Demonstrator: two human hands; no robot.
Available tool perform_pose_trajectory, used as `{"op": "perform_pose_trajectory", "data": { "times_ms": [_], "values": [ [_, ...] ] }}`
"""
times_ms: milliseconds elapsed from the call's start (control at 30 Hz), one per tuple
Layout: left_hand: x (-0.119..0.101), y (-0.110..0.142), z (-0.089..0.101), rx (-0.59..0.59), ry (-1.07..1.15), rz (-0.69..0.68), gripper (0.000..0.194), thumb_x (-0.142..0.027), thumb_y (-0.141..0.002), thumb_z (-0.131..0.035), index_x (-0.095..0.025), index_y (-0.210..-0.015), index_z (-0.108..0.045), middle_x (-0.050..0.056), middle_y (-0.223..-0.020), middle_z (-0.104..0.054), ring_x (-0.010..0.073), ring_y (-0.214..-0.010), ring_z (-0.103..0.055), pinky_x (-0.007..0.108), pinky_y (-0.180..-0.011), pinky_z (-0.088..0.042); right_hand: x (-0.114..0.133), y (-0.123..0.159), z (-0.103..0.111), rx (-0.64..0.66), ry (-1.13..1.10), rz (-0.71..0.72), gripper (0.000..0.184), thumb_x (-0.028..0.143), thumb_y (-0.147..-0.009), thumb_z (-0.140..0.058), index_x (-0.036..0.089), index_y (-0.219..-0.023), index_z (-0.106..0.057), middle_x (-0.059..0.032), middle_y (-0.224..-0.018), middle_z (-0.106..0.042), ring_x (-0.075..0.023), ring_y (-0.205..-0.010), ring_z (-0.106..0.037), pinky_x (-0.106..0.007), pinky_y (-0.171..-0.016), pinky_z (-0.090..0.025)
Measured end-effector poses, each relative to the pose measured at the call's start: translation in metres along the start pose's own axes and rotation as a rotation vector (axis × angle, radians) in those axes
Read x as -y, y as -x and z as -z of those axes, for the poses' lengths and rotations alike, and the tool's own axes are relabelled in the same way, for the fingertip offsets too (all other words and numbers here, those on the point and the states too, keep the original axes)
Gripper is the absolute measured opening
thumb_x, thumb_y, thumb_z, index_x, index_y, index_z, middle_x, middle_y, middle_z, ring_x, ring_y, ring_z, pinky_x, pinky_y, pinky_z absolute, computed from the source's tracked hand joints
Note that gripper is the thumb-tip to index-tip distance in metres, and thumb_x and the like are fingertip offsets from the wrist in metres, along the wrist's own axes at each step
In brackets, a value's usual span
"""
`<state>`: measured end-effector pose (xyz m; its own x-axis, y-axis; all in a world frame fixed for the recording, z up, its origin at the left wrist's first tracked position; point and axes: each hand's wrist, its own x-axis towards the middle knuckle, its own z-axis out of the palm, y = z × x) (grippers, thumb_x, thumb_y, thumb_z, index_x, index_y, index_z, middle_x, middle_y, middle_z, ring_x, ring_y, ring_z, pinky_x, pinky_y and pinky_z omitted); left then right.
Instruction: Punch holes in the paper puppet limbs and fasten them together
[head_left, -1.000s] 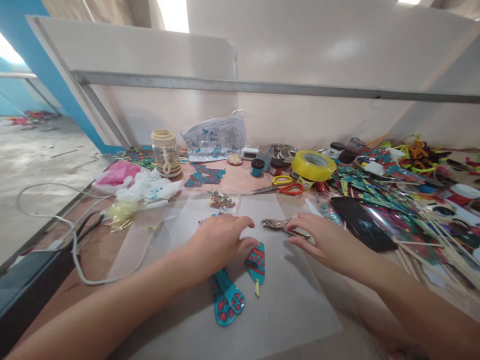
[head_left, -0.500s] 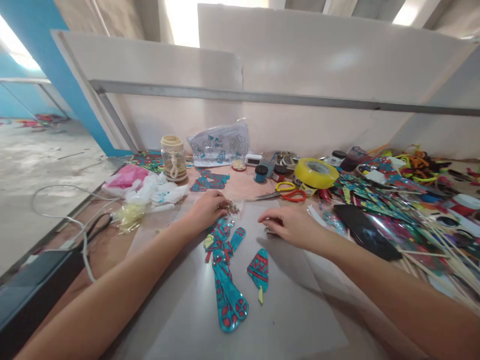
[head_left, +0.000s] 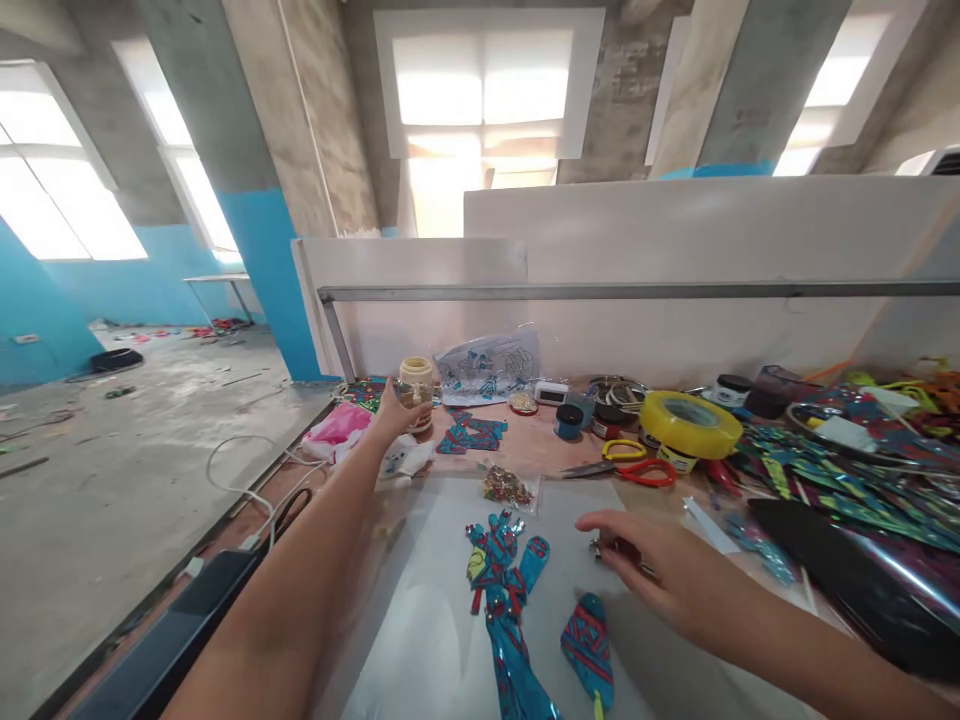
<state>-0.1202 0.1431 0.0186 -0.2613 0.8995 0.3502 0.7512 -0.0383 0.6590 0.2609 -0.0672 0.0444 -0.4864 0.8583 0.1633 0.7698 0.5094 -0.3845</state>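
Observation:
My left hand (head_left: 391, 412) is stretched out to the back left with thumb and fingers apart, beside a clear jar with a cream top (head_left: 415, 372). The thumb overlaps the jar; whether it touches cannot be made out. My right hand (head_left: 641, 560) hovers over the white sheet (head_left: 420, 580), fingers curled around a small shiny metal piece (head_left: 596, 548). Between my arms lies a jointed blue-and-red patterned figure (head_left: 501, 585). To its right rests a loose blue-and-red piece (head_left: 589, 645) with a yellow-green tip. A small bag of metal bits (head_left: 506, 486) sits behind the figure.
Behind the sheet are scissors (head_left: 637, 462), yellow tape (head_left: 690, 425), a blue paint jar (head_left: 568, 421) and more patterned pieces (head_left: 472, 434). Pink and white plastic bags (head_left: 337, 428) lie left, near a black box (head_left: 172, 640) with cables. A black pouch (head_left: 840, 560) is at right.
My left hand has left the bag of metal bits and reached to the jar at the back left. My right hand keeps its curled pose. The view has tilted up and turned left.

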Motion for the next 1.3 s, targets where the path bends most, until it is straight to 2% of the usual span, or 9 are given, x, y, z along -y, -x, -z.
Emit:
{"op": "perform_pose_trajectory", "data": {
  "times_ms": [167, 300, 400, 500, 633, 833, 1000, 1200, 1300],
  "values": [
    [-0.018, -0.005, -0.016, -0.059, 0.11, -0.023, 0.075, -0.028, -0.074, -0.074, -0.006, -0.132, -0.033, 0.021, -0.128, -0.055, 0.0273, -0.118, -0.056, 0.041, -0.099, -0.045, 0.024, 0.027, 0.018, 0.074, -0.028, -0.107, 0.042, 0.04, -0.097, -0.041, 0.02, -0.126, -0.064, -0.0119, -0.126, -0.068, -0.0286, -0.11, -0.066, -0.046, -0.094, -0.053],
    [-0.055, 0.018, -0.007, -0.072, 0.181, -0.17, 0.075, -0.026, -0.068, -0.076, -0.008, -0.13, -0.037, 0.019, -0.127, -0.054, 0.0297, -0.121, -0.052, 0.045, -0.104, -0.041, 0.026, 0.041, 0.04, -0.03, -0.09, -0.156, 0.054, 0.059, -0.093, -0.045, 0.021, -0.128, -0.061, -0.0133, -0.119, -0.069, -0.0289, -0.1, -0.067, -0.044, -0.084, -0.055],
    [-0.1, 0.07, 0.007, -0.016, 0.25, -0.327, 0.085, -0.032, -0.066, -0.08, -0.016, -0.136, -0.035, 0.013, -0.131, -0.054, 0.0269, -0.121, -0.054, 0.041, -0.104, -0.043, 0.027, 0.038, 0.059, -0.157, -0.182, -0.128, 0.064, 0.069, -0.089, -0.046, 0.023, -0.133, -0.056, -0.0105, -0.107, -0.069, -0.0244, -0.089, -0.066, -0.039, -0.078, -0.055],
    [-0.149, 0.144, 0.025, 0.121, 0.376, -0.581, 0.082, -0.037, -0.068, -0.079, -0.02, -0.136, -0.036, 0.012, -0.122, -0.059, 0.028, -0.112, -0.059, 0.047, -0.099, -0.047, 0.041, 0.03, 0.076, -0.273, -0.269, -0.032, 0.078, 0.077, -0.084, -0.047, 0.027, -0.145, -0.042, -0.0097, -0.119, -0.065, -0.0221, -0.089, -0.066, -0.035, -0.075, -0.056],
    [-0.189, 0.234, 0.048, 0.238, 0.407, -0.791, 0.083, -0.032, -0.066, -0.08, -0.023, -0.135, -0.036, 0.013, -0.128, -0.053, 0.0295, -0.115, -0.057, 0.049, -0.098, -0.049, 0.076, 0.036, 0.085, -0.357, -0.098, 0.116, 0.088, 0.082, -0.075, -0.054, 0.031, -0.145, -0.039, -0.0072, -0.117, -0.065, -0.0246, -0.092, -0.066, -0.038, -0.079, -0.054],
    [-0.178, 0.311, 0.064, 0.207, 0.182, -0.792, 0.081, -0.013, -0.074, -0.066, -0.024, -0.145, -0.027, 0.015, -0.142, -0.044, 0.0292, -0.131, -0.046, 0.048, -0.106, -0.046, 0.101, 0.087, 0.062, -0.429, 0.088, 0.226, 0.045, 0.051, -0.085, -0.064, 0.026, -0.118, -0.047, -0.0049, -0.103, -0.061, -0.0185, -0.074, -0.063, -0.033, -0.064, -0.052],
    [-0.168, 0.357, 0.057, 0.187, 0.203, -0.712, 0.092, -0.026, -0.069, -0.073, -0.021, -0.146, -0.024, 0.016, -0.138, -0.053, 0.0306, -0.124, -0.055, 0.047, -0.102, -0.051, 0.106, 0.116, 0.057, -0.465, 0.138, 0.309, 0.035, 0.035, -0.086, -0.055, 0.021, -0.117, -0.047, -0.0055, -0.094, -0.059, -0.0172, -0.071, -0.061, -0.03, -0.06, -0.05],
    [-0.179, 0.379, 0.036, 0.073, 0.209, -0.761, 0.071, -0.038, -0.08, -0.065, -0.014, -0.138, -0.032, 0.019, -0.125, -0.06, 0.031, -0.115, -0.061, 0.047, -0.096, -0.054, 0.106, 0.141, 0.054, -0.457, 0.343, 0.217, 0.047, 0.058, -0.093, -0.047, 0.02, -0.121, -0.051, -0.0095, -0.096, -0.065, -0.0221, -0.073, -0.065, -0.032, -0.055, -0.05],
    [-0.181, 0.386, 0.028, 0.112, 0.305, -0.847, 0.06, -0.03, -0.083, -0.056, -0.012, -0.137, -0.034, 0.019, -0.122, -0.062, 0.0281, -0.114, -0.061, 0.042, -0.096, -0.054, 0.105, 0.165, 0.041, -0.536, 0.341, 0.178, 0.037, 0.049, -0.093, -0.051, 0.023, -0.119, -0.054, -0.0097, -0.099, -0.067, -0.0229, -0.078, -0.068, -0.031, -0.059, -0.053]
  ]
}}
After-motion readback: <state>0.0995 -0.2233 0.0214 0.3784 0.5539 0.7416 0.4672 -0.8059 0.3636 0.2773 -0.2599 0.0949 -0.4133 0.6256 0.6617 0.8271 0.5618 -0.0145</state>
